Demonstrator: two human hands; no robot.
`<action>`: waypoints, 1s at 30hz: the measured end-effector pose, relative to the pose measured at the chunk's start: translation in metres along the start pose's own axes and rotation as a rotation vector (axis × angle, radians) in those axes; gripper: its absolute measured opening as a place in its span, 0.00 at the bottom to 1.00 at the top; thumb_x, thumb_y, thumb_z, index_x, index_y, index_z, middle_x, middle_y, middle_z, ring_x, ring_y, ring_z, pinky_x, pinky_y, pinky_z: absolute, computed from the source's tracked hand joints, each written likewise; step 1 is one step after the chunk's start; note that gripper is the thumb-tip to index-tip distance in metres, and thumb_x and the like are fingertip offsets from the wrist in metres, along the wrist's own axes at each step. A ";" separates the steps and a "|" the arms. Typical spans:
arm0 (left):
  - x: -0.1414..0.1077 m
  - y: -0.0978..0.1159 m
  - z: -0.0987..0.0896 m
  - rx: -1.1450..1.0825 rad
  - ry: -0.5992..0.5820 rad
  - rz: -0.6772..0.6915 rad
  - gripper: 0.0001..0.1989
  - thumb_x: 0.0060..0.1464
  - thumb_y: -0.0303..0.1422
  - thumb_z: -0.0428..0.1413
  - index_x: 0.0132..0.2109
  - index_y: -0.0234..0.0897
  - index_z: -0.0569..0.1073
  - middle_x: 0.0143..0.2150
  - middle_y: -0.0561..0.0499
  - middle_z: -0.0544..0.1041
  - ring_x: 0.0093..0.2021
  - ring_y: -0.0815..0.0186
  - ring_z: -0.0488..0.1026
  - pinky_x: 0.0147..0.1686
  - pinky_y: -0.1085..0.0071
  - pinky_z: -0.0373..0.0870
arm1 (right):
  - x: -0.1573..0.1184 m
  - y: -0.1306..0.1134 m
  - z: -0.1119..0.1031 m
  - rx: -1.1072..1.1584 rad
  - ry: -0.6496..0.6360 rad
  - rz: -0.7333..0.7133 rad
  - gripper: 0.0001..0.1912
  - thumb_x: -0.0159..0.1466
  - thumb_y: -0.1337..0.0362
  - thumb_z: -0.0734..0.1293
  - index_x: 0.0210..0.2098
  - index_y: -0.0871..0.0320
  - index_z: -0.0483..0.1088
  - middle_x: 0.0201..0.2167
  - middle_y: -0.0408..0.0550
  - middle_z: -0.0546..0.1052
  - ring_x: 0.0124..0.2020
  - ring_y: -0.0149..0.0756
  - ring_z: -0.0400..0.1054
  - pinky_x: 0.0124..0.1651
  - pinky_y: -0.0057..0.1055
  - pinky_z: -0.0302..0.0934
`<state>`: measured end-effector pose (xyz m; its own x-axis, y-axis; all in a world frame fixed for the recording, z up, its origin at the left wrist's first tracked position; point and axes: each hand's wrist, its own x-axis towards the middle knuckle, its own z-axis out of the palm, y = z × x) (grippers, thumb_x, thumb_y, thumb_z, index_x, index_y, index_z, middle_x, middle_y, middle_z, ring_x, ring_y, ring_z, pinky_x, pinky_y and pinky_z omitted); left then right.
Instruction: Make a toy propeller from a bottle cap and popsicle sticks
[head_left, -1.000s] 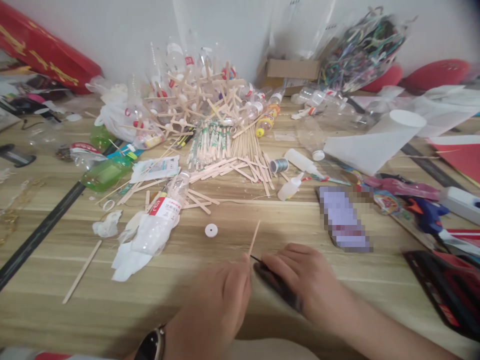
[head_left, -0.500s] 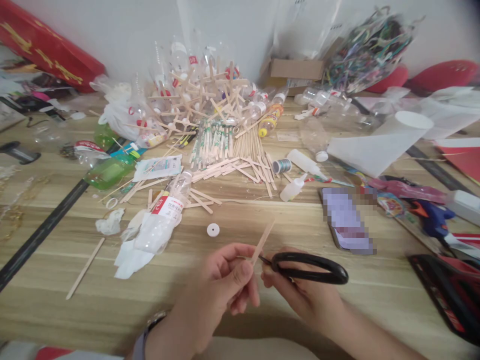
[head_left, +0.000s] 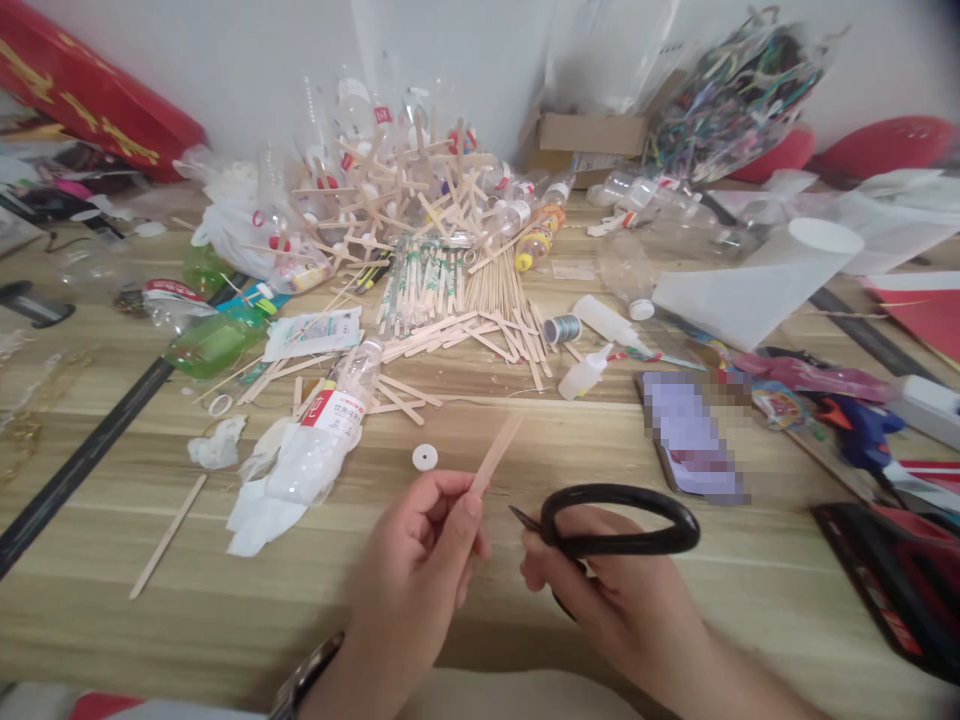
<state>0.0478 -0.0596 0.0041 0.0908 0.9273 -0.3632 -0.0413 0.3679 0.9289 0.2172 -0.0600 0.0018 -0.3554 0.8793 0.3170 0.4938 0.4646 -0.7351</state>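
Note:
Between the thumb and fingers of my left hand (head_left: 424,560) is a flat wooden craft stick (head_left: 497,452), tilted up and to the right. My right hand (head_left: 615,580) grips a pair of black-handled scissors (head_left: 619,547). Their pointed tip faces left toward the stick, with a gap between the two. Part of the scissors is hidden by my fingers. Beyond my left hand a white round disc (head_left: 425,457) with a small centre hole lies on the table. Another craft stick (head_left: 169,537) rests on the wood at the left.
A plastic bottle (head_left: 334,410) lies on white tissue, left of centre. Behind it are loose craft sticks (head_left: 517,340) and a heap of bottles and stick crosses (head_left: 405,190). To the right are a phone (head_left: 690,435), glue bottles (head_left: 585,373), a white cone (head_left: 750,285) and a glue gun (head_left: 862,430).
My left hand has moved left with the craft stick, away from the scissors. More of the scissors' tip now shows. My right hand stays nearly in place.

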 end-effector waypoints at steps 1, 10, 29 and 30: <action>-0.002 0.000 0.000 0.063 0.015 0.032 0.15 0.60 0.45 0.54 0.39 0.37 0.73 0.23 0.58 0.70 0.16 0.77 0.58 0.15 0.81 0.52 | 0.001 -0.002 0.001 -0.017 0.006 -0.003 0.14 0.66 0.71 0.59 0.24 0.55 0.65 0.19 0.39 0.68 0.20 0.27 0.64 0.23 0.23 0.56; -0.007 -0.007 -0.001 0.659 0.150 0.481 0.07 0.63 0.32 0.50 0.38 0.40 0.73 0.26 0.56 0.78 0.26 0.69 0.76 0.22 0.78 0.68 | 0.003 -0.003 0.012 -0.021 0.063 0.016 0.13 0.66 0.71 0.60 0.25 0.54 0.63 0.20 0.37 0.67 0.20 0.26 0.63 0.23 0.22 0.55; -0.015 -0.014 -0.006 1.034 0.181 1.106 0.09 0.67 0.24 0.45 0.48 0.32 0.69 0.36 0.46 0.82 0.37 0.67 0.80 0.37 0.75 0.74 | -0.017 0.007 0.017 0.040 0.149 -0.002 0.13 0.70 0.63 0.60 0.30 0.54 0.70 0.27 0.39 0.77 0.27 0.25 0.72 0.33 0.19 0.64; -0.014 -0.015 -0.006 1.035 0.181 1.101 0.09 0.67 0.24 0.45 0.48 0.32 0.69 0.36 0.46 0.82 0.36 0.67 0.80 0.37 0.75 0.74 | -0.017 0.006 0.017 0.041 0.151 -0.005 0.13 0.70 0.64 0.60 0.29 0.54 0.69 0.27 0.38 0.77 0.27 0.25 0.72 0.33 0.19 0.64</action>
<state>0.0407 -0.0779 -0.0051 0.3585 0.7231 0.5904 0.6959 -0.6286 0.3473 0.2127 -0.0740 -0.0183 -0.2328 0.8839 0.4056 0.4585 0.4675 -0.7558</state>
